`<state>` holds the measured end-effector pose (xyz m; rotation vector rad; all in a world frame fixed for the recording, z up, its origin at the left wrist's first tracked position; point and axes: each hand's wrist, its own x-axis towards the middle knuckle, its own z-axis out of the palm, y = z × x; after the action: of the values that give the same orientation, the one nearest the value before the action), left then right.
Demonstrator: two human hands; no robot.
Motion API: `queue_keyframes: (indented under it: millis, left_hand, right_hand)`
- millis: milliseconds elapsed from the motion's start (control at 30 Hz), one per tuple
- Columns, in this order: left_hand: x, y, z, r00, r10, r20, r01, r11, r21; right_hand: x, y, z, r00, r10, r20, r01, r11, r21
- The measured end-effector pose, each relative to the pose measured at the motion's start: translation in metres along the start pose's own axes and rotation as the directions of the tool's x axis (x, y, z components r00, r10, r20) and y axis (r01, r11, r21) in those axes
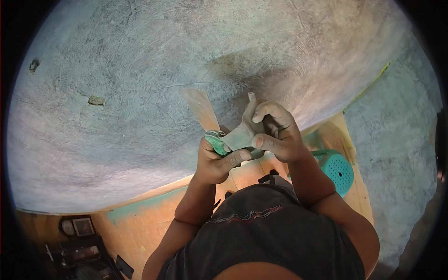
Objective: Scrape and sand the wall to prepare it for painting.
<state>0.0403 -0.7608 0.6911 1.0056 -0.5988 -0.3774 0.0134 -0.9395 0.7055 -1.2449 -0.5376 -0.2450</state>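
My left hand (222,161) is closed around a green handle (216,142), with its thumb against the underside of a dusty grey piece (239,137). From the handle a broad, flat, pale blade (203,108) points up and to the left. The grey piece has a flared body and a narrow stem with a blunt tip; its kind and material cannot be told. My right hand (278,131) pinches it near the stem between thumb and curled fingers. The palms and part of the grey piece's underside are hidden.
A mottled blue-grey wall (122,140) with small holes fills the view ahead, and another wall (395,147) meets it at right. A turquoise plastic stool (339,174) stands right of my arm on the orange tiled floor (140,227). Dark furniture with framed items (83,226) is at lower left.
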Motion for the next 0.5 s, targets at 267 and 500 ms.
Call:
queue_keyframes:
  millis: [267, 500]
  left_hand:
    - [0.004, 0.004, 0.016, 0.996, 0.071, 0.051, -0.067, 0.995, -0.074]
    - [0.013, -0.005, 0.026, 0.986, 0.164, -0.030, -0.148, 0.946, 0.287]
  right_hand:
    - [-0.002, -0.016, 0.002, 0.979, -0.201, 0.026, 0.200, 0.942, -0.268]
    - [-0.006, -0.015, -0.015, 0.977, -0.213, -0.011, 0.201, 0.934, -0.295]
